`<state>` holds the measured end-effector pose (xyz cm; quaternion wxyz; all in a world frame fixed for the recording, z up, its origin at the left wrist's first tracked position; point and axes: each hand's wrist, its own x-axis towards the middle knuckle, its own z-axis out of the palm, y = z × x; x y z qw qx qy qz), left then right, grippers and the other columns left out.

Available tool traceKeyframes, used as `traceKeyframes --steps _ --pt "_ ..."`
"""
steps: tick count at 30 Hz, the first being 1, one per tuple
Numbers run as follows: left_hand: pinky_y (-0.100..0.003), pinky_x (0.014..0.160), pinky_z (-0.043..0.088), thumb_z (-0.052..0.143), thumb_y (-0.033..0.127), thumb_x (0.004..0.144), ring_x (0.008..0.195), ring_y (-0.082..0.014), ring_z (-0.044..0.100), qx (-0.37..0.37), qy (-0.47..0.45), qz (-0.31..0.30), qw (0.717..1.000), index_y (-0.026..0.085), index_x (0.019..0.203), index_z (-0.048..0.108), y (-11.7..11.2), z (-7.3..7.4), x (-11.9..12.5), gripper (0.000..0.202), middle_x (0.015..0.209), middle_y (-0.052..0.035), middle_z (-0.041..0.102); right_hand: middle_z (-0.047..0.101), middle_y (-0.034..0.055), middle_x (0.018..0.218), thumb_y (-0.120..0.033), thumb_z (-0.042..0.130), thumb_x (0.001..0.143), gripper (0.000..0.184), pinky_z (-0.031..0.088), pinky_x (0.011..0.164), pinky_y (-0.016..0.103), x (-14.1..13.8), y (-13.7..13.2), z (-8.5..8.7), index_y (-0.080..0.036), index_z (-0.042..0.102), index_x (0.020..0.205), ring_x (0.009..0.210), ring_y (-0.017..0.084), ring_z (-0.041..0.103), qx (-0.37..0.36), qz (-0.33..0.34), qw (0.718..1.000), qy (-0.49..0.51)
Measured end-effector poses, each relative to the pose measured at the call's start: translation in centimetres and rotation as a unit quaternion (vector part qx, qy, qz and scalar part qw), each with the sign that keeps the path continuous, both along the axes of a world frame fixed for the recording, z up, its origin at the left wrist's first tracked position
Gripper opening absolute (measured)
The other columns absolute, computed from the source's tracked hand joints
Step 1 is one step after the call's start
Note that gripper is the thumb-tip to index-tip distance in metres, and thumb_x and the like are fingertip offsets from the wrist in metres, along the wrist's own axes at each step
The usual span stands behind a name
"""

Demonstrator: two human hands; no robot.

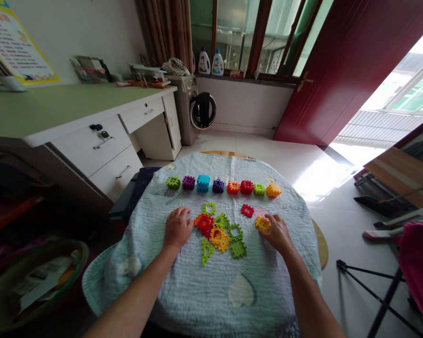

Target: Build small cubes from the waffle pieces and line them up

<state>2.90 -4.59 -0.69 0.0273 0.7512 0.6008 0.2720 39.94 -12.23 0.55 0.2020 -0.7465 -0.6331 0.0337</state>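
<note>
A round table under a pale blue quilted cloth (211,291) carries plastic building pieces. Several assembled cubes (223,185) stand in a row along its far side. A heap of loose flat pieces (221,232) lies in the middle, with a red piece (247,210) and a green one (209,208) apart from it. My left hand (177,227) rests on the cloth just left of the heap, fingers curled, holding nothing I can see. My right hand (278,231) lies right of the heap, fingertips pinching a yellow piece (262,223).
A green-topped desk with white drawers (102,141) stands at the left. A washing machine (193,110) sits by the window wall, a dark red door (345,65) to the right. A green basket (31,281) is at lower left, black tripod legs (373,291) at lower right.
</note>
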Motion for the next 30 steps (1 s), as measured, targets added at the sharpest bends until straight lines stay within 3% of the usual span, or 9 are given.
traceKeyframes --steps 2,4,8,12,30 --pt "-0.045 0.101 0.045 0.053 0.022 0.082 0.11 -0.0282 0.058 -0.001 0.0 0.001 1.0 0.018 0.104 0.065 0.0 0.1 0.0 0.025 0.114 -0.0122 0.066 0.059 0.0115 0.113 -0.032 0.065 0.075 0.046 0.044 0.091 0.042 -1.4 -0.1 1.0 -0.019 0.062 0.119 0.102 0.027 0.054 0.03 0.008 1.0 0.004" --pt "-0.044 0.101 0.045 0.053 0.022 0.082 0.11 -0.0281 0.058 -0.002 0.001 0.003 1.0 0.018 0.104 0.065 0.0 0.2 0.1 0.025 0.114 -0.012 0.066 0.059 0.0111 0.116 -0.03 0.064 0.076 0.042 0.043 0.093 0.043 -3.8 -0.3 2.3 -0.021 0.062 0.118 0.106 0.027 0.053 0.049 0.058 0.997 0.025" --pt "-0.043 0.101 0.045 0.054 0.022 0.082 0.111 -0.0281 0.058 -0.006 0.003 0.007 1.0 0.018 0.104 0.064 -0.1 0.2 0.1 0.024 0.115 -0.012 0.065 0.064 0.0076 0.107 -0.029 0.066 0.08 0.025 0.045 0.09 0.039 -10.4 -1.1 4.2 -0.023 0.067 0.105 0.098 0.024 0.054 -0.018 0.21 0.975 0.067" --pt "-0.043 0.102 0.044 0.055 0.022 0.082 0.113 -0.028 0.057 -0.011 0.005 0.01 1.0 0.019 0.104 0.064 -0.1 0.2 0.1 0.024 0.115 -0.0112 0.065 0.064 0.008 0.113 -0.03 0.069 0.081 0.025 0.045 0.09 0.04 -14.8 -1.7 4.2 -0.025 0.068 0.105 0.101 0.026 0.054 -0.05 0.224 0.971 0.06" --pt "-0.044 0.101 0.044 0.055 0.021 0.081 0.111 -0.0277 0.057 -0.013 -0.007 0.011 1.0 0.018 0.104 0.064 -0.2 0.4 0.3 0.025 0.115 -0.012 0.065 0.063 0.0061 0.101 -0.023 0.069 0.081 0.027 0.043 0.087 0.036 -15.8 -1.8 3.6 -0.025 0.064 0.107 0.097 0.024 0.055 -0.034 0.212 0.975 0.05"
